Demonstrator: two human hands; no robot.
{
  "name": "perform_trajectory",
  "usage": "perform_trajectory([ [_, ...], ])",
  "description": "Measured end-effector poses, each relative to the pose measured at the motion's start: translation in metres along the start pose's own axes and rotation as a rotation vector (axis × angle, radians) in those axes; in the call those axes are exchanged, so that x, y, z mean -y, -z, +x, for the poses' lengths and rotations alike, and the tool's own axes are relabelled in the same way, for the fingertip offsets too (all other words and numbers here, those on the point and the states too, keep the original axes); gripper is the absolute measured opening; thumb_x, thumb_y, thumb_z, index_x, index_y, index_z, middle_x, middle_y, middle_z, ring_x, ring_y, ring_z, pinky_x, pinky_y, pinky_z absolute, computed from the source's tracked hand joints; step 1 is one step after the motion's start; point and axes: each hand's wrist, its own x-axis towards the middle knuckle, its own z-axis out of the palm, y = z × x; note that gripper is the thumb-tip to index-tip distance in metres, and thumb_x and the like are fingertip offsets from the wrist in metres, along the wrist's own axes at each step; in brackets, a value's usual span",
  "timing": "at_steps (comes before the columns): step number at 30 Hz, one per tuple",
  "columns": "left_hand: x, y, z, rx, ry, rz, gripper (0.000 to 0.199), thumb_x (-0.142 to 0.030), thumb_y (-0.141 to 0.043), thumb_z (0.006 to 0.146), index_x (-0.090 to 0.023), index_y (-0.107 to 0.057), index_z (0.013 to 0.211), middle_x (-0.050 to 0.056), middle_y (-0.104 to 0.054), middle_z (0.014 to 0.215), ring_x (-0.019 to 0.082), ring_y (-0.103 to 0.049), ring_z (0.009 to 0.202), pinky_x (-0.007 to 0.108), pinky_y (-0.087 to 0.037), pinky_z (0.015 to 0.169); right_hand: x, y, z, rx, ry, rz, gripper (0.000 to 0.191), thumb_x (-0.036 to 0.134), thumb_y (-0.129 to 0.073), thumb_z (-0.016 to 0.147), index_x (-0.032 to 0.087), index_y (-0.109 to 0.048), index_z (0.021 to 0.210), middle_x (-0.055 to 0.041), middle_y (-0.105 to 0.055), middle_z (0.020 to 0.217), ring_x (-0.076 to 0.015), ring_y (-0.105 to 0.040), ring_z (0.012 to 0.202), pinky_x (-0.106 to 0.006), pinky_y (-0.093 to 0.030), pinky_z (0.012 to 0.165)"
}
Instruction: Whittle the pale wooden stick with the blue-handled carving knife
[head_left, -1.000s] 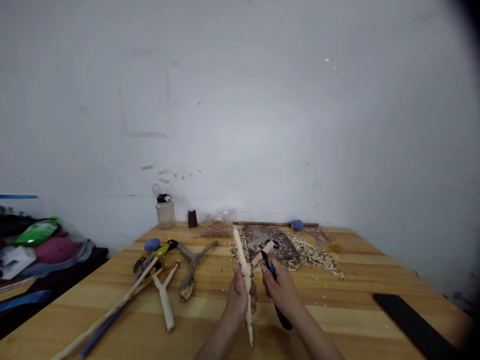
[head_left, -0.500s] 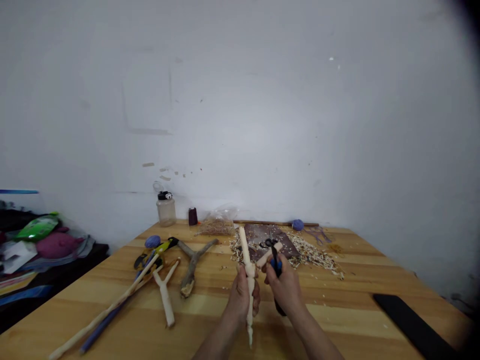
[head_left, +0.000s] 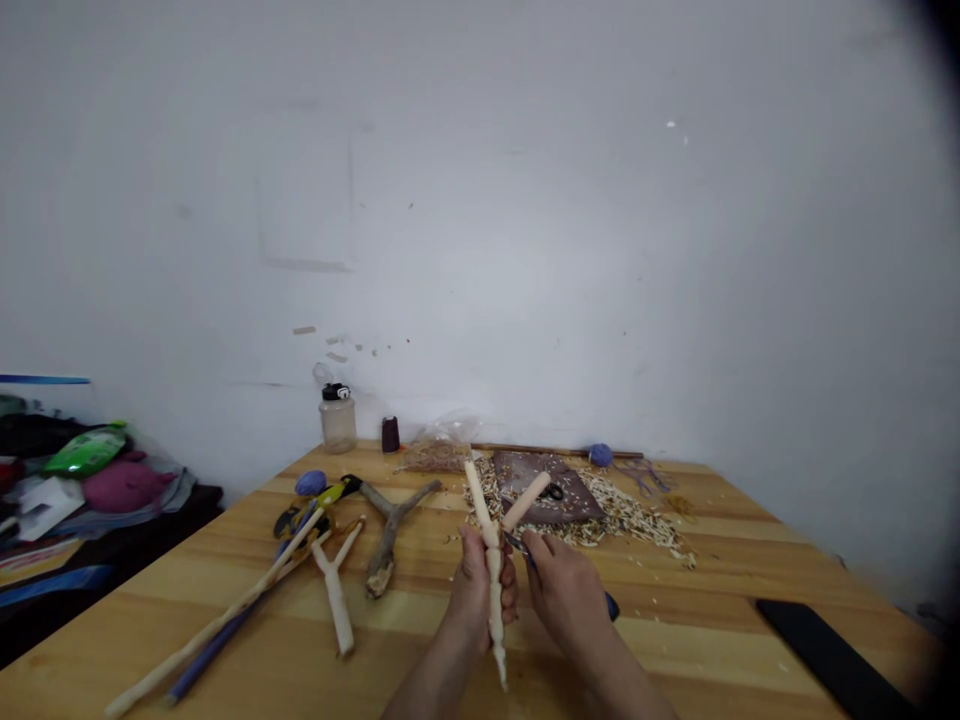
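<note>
A peeled, Y-shaped forked stick (head_left: pixel 493 580) stands nearly upright in my left hand (head_left: pixel 474 580). My fingers wrap its stem just below the fork, and its thin, notched lower end points toward me. My right hand (head_left: pixel 568 590) is closed around a knife (head_left: pixel 517 544) whose dark blade lies at the fork, by the base of the right prong. The knife's blue-black handle is mostly hidden in my palm, with its end showing at the right. Behind the fork, black scissors (head_left: pixel 553 491) lie on a brown sheet (head_left: pixel 517 478) strewn with wood shavings (head_left: pixel 634 515).
At left lie a small peeled fork (head_left: pixel 335 595), a bark-covered fork (head_left: pixel 386 535), long sticks (head_left: pixel 202 640) and a yellow-black tool (head_left: pixel 330 494). A jar (head_left: pixel 337 420), thread spool (head_left: pixel 390 435), plastic bag (head_left: pixel 439 445) and purple yarn ball (head_left: pixel 600 455) stand along the wall. A black slab (head_left: pixel 825 650) lies right.
My right hand has turned over and brought the knife blade from upright down to the fork. The forked stick has rotated slightly, its right prong now rising clear of my hand.
</note>
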Motion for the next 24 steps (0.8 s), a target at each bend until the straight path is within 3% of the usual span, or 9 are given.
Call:
perform_trajectory([
  [12,-0.0013,-0.0027,-0.0024,-0.017,0.061,-0.037,0.065,-0.083,-0.025,0.061,-0.020,-0.042,0.067,-0.007,-0.038,0.042,0.004,-0.032,0.030,0.015,-0.016,0.031,0.0035,-0.0012,0.0013,0.073,-0.017,-0.240,0.027,0.008,-0.047,0.078,0.025,-0.052,0.099,-0.0021,-0.058,0.080,-0.0157,-0.056,0.073,-0.024,-0.030,0.061],
  [24,-0.0009,0.0001,-0.0013,0.009,0.104,-0.091,0.064,-0.082,-0.027,0.061,-0.019,-0.040,0.065,-0.007,-0.038,0.043,0.004,-0.030,0.031,0.015,-0.014,0.032,0.0031,-0.0046,0.0009,0.081,-0.020,-0.270,0.027,0.007,-0.047,0.078,0.025,-0.050,0.098,-0.0017,-0.056,0.079,-0.0159,-0.055,0.072,-0.025,-0.030,0.060],
])
